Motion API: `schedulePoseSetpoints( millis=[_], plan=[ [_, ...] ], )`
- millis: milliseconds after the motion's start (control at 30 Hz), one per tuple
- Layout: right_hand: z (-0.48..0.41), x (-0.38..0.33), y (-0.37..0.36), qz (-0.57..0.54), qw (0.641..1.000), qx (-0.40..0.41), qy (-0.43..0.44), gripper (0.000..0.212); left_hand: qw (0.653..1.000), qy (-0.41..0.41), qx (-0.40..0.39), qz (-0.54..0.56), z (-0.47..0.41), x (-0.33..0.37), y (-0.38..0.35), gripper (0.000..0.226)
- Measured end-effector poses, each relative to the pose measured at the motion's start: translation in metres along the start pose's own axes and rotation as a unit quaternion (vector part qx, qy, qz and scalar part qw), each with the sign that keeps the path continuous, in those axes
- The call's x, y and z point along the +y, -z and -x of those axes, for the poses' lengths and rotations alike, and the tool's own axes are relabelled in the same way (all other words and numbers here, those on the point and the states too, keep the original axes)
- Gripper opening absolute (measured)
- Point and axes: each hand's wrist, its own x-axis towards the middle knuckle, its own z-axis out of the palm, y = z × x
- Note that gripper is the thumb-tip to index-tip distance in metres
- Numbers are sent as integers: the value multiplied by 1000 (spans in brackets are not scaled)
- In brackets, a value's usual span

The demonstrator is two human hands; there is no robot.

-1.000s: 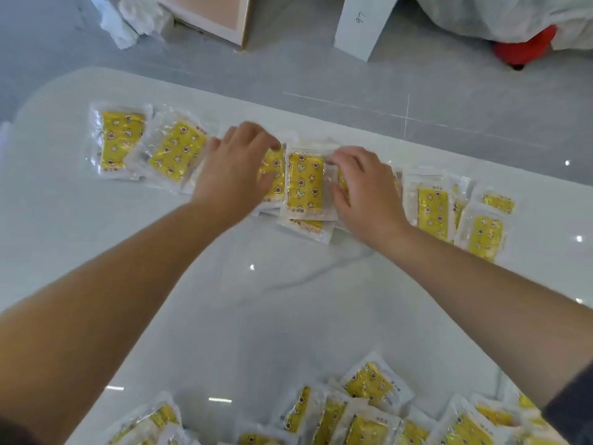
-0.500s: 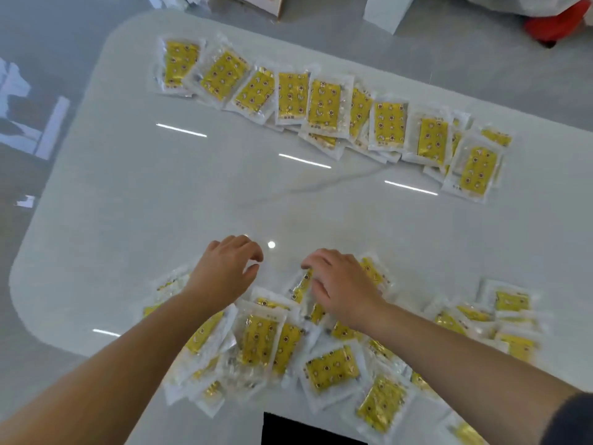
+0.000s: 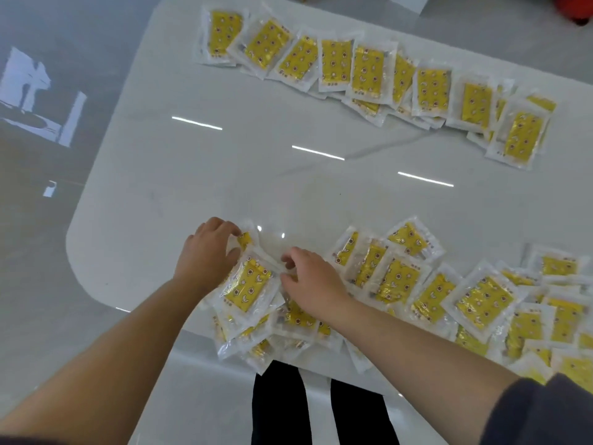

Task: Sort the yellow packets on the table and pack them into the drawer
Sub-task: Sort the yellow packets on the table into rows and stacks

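Yellow packets heaped along the table's near edge, neat row along the far edge. One packet pinched by left hand; right hand curled alongside, grip unclear. Best peeled off singly, edges squared.

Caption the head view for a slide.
Left hand and right hand grip packets in the near pile; a row lies beyond.

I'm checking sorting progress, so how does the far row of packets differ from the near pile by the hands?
The far row lies in one overlapping line; the near pile is jumbled. No hand touches the far row; the left hand and right hand work in the near pile. The far row sits fully on the table; the near pile overhangs its edge. Both: yellow packets, clear wrappers.
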Motion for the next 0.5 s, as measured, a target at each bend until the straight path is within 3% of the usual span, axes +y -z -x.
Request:
schedulePoseSetpoints(
  millis=[233,433,500],
  plan=[
    [-24,-22,-17,-49,992,-5,-115,36,998,33,9,-56,8,-32,-9,47],
    [-37,-30,-25,-15,992,7,-126,4,996,12,17,-87,5,-45,-14,37],
    [-38,-31,-25,-38,992,13,-119,8,996,19,5,-85,3,-43,-14,32]
  ],
)
